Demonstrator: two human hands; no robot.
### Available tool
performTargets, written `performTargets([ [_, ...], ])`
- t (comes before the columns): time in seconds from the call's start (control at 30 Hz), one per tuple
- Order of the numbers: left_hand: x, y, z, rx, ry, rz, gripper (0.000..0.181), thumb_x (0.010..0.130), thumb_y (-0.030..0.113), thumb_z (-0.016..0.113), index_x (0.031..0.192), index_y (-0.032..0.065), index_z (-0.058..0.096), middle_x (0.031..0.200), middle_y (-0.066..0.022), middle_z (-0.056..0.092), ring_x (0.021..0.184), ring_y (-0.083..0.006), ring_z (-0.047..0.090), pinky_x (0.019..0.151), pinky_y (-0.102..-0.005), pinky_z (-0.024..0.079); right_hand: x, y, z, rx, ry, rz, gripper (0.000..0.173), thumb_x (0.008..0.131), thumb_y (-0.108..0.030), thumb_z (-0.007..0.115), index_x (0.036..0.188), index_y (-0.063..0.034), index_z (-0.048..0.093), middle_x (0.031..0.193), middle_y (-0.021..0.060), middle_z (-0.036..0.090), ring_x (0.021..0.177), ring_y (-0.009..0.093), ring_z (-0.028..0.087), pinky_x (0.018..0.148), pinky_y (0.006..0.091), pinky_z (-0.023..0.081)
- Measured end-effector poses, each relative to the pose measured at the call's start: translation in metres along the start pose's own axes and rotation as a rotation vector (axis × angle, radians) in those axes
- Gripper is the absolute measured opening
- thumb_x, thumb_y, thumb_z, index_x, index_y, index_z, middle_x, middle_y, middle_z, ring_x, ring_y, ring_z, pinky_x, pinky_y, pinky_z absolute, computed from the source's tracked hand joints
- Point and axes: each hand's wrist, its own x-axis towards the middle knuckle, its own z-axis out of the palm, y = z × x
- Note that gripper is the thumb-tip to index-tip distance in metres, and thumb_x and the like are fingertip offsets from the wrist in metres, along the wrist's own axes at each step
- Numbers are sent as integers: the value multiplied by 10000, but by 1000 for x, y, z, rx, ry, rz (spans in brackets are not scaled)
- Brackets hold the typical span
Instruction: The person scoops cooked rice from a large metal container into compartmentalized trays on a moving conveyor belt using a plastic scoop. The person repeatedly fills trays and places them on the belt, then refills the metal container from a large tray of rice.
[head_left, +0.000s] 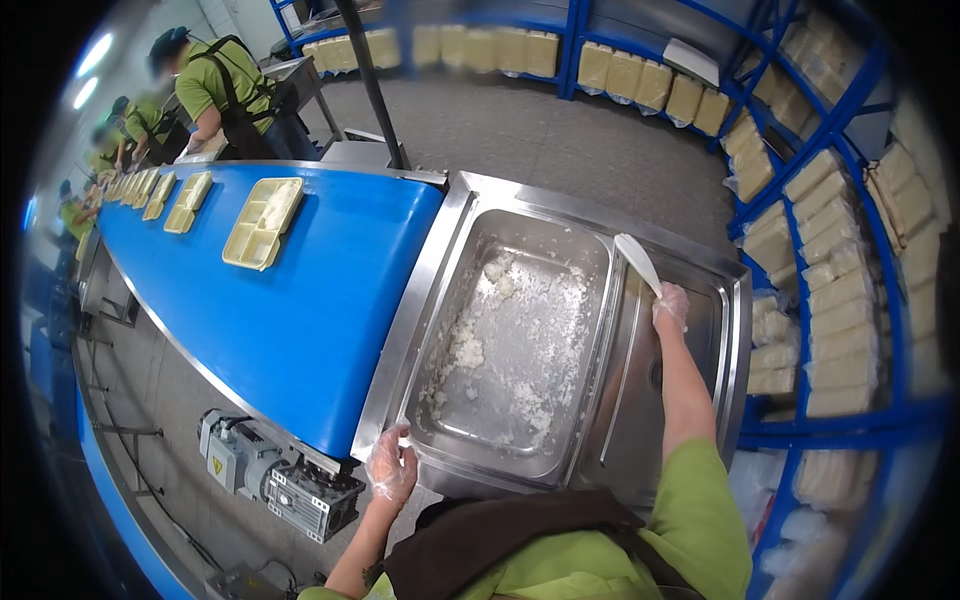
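Note:
In my right hand (671, 307), in a clear plastic glove, is the handle of a white rice paddle (637, 259); its blade lies over the right rim of a steel food pan (517, 337). Clumps and scattered grains of white rice (469, 349) stick to the pan's bottom and walls. My gloved left hand (392, 465) is at the pan's near left corner, its fingers curled and apart, holding nothing. On the blue conveyor belt (322, 300) left of the pan stands a pale yellow compartment tray (264, 223) with rice in one compartment.
More compartment trays (187, 202) line the belt toward several co-workers (232, 97) in green shirts. A gear motor (277, 476) sits below the belt's near edge. A steel counter frame (739, 315) surrounds the pan. Blue shelving (817, 427) with wrapped stacks of trays (840, 315) stands right and behind.

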Motion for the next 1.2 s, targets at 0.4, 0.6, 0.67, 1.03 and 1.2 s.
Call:
performTargets([
  [0.4, 34, -4, 1, -194, -10, 19, 341, 715, 7, 534, 1052, 55, 557, 881, -109, 611, 629, -211, 578, 592, -323, 468, -51, -217, 1, 1179, -1137, 451, 580, 737, 67, 457, 1285, -35, 299, 739, 133, 554, 475, 140, 501, 397, 262, 423],
  [0.6, 28, -38, -12, -170, 3, -20, 322, 715, 44, 541, 1035, 63, 562, 888, -78, 627, 619, -184, 586, 601, -298, 475, -27, -236, 22, 1032, -1113, 516, 447, 734, 59, 472, 1179, 15, 462, 832, 195, 580, 604, 234, 597, 492, 293, 520],
  [0.67, 33, -38, -16, -212, -35, -53, 307, 716, 60, 550, 1022, 73, 569, 885, -67, 628, 630, -187, 586, 609, -303, 473, 10, -201, 40, -66, -917, -927, 296, 732, 11, 511, 1016, 73, 572, 882, 209, 612, 691, 243, 627, 581, 333, 555],
  [1.03, 57, -64, -39, -268, 2, -87, 277, 730, 52, 569, 1006, 63, 583, 892, -92, 633, 733, -236, 607, 634, -315, 474, 79, -323, 20, -260, -634, -211, 229, 713, -183, 617, 884, -41, 668, 935, 156, 643, 780, 259, 647, 700, 341, 503],
  [1.2, 58, -74, -40, -241, -27, -117, 236, 731, 67, 570, 965, 54, 597, 886, -82, 636, 697, -216, 600, 636, -311, 472, 73, -343, 53, 200, -81, -133, 477, 707, -224, 618, 1136, -27, 557, 908, 146, 643, 694, 246, 630, 660, 330, 497],
])
